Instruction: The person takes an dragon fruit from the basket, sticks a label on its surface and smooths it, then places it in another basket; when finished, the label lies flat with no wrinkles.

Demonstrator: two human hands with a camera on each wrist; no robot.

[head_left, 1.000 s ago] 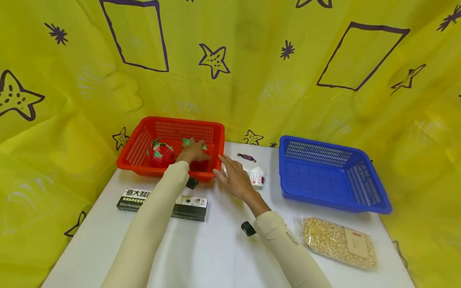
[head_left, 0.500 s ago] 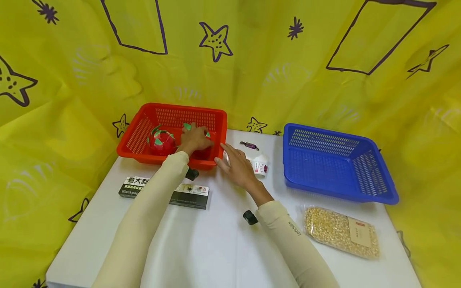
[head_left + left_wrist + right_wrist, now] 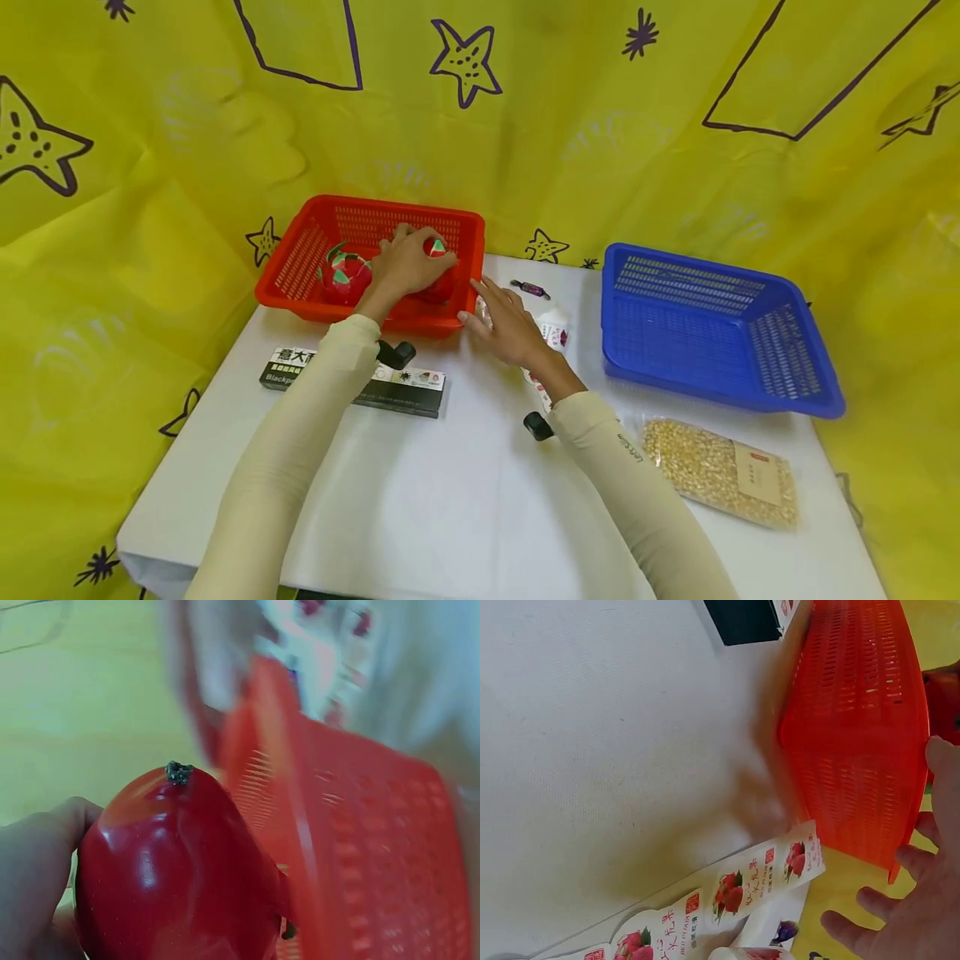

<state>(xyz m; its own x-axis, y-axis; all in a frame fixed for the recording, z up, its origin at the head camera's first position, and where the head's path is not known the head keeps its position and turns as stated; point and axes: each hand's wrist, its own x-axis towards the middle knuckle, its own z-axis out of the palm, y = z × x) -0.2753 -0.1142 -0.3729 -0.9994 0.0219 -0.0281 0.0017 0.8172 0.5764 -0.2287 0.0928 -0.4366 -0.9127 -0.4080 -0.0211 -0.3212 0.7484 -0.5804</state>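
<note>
Inside the red basket (image 3: 397, 223), my left hand (image 3: 408, 265) grips a dragon fruit (image 3: 172, 877), thumb and fingers round its sides. The fruit is glossy red with a dark, rough stem end and green-tipped scales. A second dragon fruit (image 3: 347, 282) lies in the basket, left of that hand. At the basket's right end, my right hand (image 3: 510, 325) touches the rim with its thumb, its other fingers stretched out along the outside. Beneath the right hand lies a strip of dragon fruit labels (image 3: 731, 892) on the white table.
A blue basket (image 3: 675, 333) stands at the right, with a bag of corn kernels (image 3: 712, 471) in front of it. A black-and-white box (image 3: 405, 392) lies before the red basket. A purple-wrapped candy (image 3: 531, 289) rests behind the right hand.
The head view has tilted down, bringing the table's front edge into sight. My left hand has risen slightly within the basket with the dragon fruit. The right hand stays at the rim.
</note>
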